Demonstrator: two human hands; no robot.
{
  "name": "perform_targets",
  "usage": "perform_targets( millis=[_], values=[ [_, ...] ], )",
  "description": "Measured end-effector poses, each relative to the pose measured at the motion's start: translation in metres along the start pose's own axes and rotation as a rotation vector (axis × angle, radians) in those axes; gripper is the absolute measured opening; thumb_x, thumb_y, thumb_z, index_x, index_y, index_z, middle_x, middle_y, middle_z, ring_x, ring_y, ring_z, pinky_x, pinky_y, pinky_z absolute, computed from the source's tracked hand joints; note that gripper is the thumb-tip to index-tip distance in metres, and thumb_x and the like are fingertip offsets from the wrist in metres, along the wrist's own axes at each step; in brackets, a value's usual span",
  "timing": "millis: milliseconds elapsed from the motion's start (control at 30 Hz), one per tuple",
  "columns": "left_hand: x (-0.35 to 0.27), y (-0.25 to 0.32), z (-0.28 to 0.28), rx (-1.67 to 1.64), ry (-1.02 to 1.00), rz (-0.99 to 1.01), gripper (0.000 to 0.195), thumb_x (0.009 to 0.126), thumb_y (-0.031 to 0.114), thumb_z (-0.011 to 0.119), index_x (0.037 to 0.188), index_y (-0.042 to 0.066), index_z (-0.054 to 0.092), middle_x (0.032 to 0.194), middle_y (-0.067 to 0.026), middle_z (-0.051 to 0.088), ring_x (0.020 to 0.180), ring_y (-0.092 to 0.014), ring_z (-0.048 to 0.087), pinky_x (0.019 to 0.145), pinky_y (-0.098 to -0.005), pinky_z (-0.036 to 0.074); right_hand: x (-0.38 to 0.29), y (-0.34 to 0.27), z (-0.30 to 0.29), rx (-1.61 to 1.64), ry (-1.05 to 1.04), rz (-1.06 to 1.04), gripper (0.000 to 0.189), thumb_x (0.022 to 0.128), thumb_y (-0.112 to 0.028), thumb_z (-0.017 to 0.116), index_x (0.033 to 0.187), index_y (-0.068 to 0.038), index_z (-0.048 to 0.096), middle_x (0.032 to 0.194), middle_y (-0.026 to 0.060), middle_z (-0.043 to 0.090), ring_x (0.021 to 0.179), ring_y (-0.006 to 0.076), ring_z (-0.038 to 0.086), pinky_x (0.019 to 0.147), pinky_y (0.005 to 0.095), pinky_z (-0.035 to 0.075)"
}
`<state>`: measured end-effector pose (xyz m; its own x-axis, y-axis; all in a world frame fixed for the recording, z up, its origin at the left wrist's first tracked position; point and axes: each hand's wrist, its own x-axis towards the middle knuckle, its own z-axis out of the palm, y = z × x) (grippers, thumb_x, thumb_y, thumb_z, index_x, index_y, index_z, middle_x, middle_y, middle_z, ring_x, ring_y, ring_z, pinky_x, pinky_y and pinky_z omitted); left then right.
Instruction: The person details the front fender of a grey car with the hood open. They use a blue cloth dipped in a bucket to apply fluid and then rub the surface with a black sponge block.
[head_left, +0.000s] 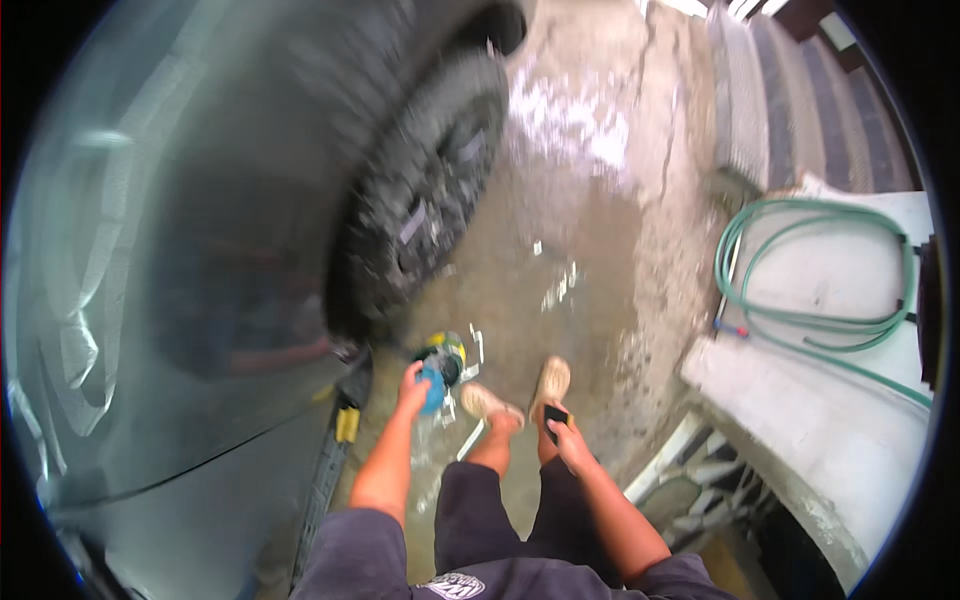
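My left hand grips a blue rounded object, whose exact kind the blur hides. Just beyond it, a green and yellow container stands on the wet concrete, with something dark and wet inside. In front of my right leg, my right hand holds a black block with a yellow edge, which looks like a sponge or brush. To the left of my hands rises a dark, shiny vehicle body. Its front-facing black tyre and wheel look wet.
A side step runs low along the vehicle, close to my left arm. Wet concrete floor lies ahead of my shoes. On the right, a coiled green hose hangs over a white ledge. Steps rise beyond it.
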<state>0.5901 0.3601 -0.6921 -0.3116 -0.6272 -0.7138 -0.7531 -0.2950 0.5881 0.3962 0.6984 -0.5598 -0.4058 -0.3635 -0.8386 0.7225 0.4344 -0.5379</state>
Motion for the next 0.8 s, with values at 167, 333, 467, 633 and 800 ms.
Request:
perform_targets(
  millis=[167,333,467,633,800],
  values=[
    [-0.129,0.201,-0.059,0.18,0.109,0.358,0.041,0.081,0.006,0.065,0.12,0.008,0.077,0.107,-0.0109,0.078,0.097,-0.017,0.071,0.089,-0.0331,0.056,-0.073,-0.121,-0.084,-0.021,0.055,-0.144,0.067,0.099,-0.021,0.055,0.162,-0.004,0.037,0.148,0.0134,0.054,0.136,0.0214,0.05,0.116,0.0325,0.037],
    [-0.248,0.379,-0.146,0.093,0.348,0.751,0.036,0.082,0.01,0.068,0.117,0.004,0.076,0.11,-0.0159,0.077,0.103,-0.025,0.074,0.093,-0.0369,0.056,-0.099,-0.154,-0.183,-0.113,0.285,-0.281,0.071,0.091,-0.024,0.058,0.159,-0.01,0.044,0.133,0.0131,0.062,0.114,0.0224,0.059,0.101,0.0323,0.045],
    [-0.316,0.51,-0.211,0.18,0.583,1.065,0.031,0.085,0.006,0.067,0.115,0.005,0.073,0.114,-0.0158,0.074,0.108,-0.033,0.071,0.097,-0.0406,0.055,-0.12,-0.151,-0.254,-0.233,0.45,-0.364,0.061,0.089,-0.021,0.056,0.148,-0.007,0.052,0.12,0.014,0.065,0.107,0.024,0.061,0.094,0.0341,0.049],
    [-0.362,0.586,-0.28,0.665,1.054,1.106,0.049,0.082,0.014,0.08,0.13,0.014,0.068,0.133,-0.0107,0.063,0.128,-0.036,0.057,0.106,-0.0479,0.049,-0.113,-0.124,-0.297,-0.374,0.535,-0.329,0.042,0.086,-0.02,0.054,0.124,-0.003,0.058,0.098,0.0129,0.063,0.092,0.0253,0.061,0.083,0.0368,0.051],
    [-0.332,0.566,-0.286,1.09,1.132,1.146,0.062,0.076,0.022,0.087,0.134,0.018,0.066,0.15,-0.0124,0.05,0.147,-0.043,0.038,0.12,-0.0626,0.031,-0.119,-0.122,-0.252,-0.368,0.518,-0.191,0.044,0.086,-0.018,0.053,0.124,0.002,0.059,0.107,0.0206,0.066,0.104,0.0332,0.064,0.092,0.0421,0.051]
  ],
)
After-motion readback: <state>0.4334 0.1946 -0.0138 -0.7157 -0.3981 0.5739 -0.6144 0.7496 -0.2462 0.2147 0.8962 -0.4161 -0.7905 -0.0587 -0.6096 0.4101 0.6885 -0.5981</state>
